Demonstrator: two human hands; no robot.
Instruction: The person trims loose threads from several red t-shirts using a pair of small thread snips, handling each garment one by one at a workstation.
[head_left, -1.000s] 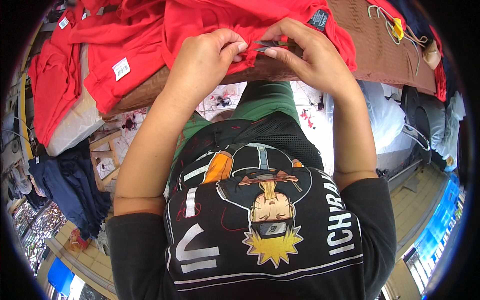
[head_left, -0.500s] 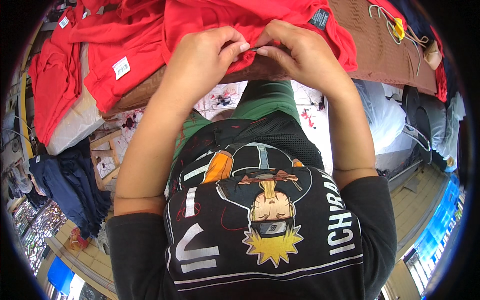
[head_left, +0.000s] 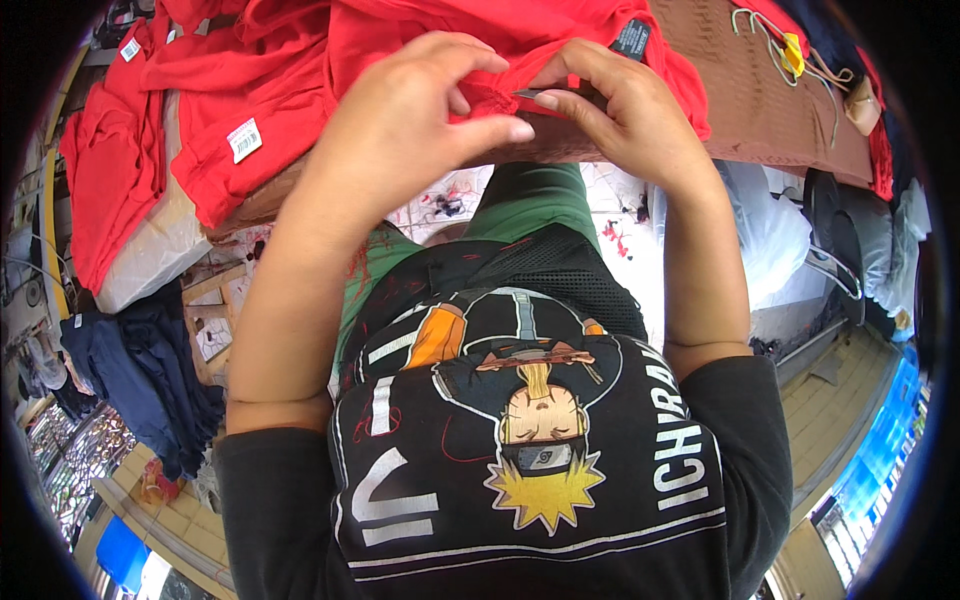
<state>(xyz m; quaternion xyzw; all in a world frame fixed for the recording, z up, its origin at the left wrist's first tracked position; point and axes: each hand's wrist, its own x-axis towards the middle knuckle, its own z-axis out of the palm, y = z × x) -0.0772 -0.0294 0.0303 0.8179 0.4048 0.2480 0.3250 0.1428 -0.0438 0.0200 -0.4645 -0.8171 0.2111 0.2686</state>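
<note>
A red garment [head_left: 375, 35] lies spread over the far side, its bunched edge just beyond my hands. My left hand [head_left: 405, 125] is open beside that edge, thumb stretched apart from the bent fingers. Between thumb and fingers my right hand [head_left: 630, 115] pinches a small pointed metal tool [head_left: 526, 94]. Only the tip shows, pointing left at the red edge; the rest is hidden in the hand, so its exact kind is unclear. A dark label [head_left: 631, 38] sits on the garment beyond my right hand.
The garment rests on a brown-covered surface [head_left: 770, 115]. More red clothing [head_left: 115, 150] with a white tag [head_left: 242, 140] lies left. Cords with a yellow piece [head_left: 792, 55] are at the far right. Dark blue clothing [head_left: 150, 380] hangs lower left; a clear plastic bag [head_left: 765, 235] stands right.
My left hand has opened from its pinch at the red edge, its thumb moving away from the fingers. My right hand stays nearly in place, with more of the metal tip showing.
</note>
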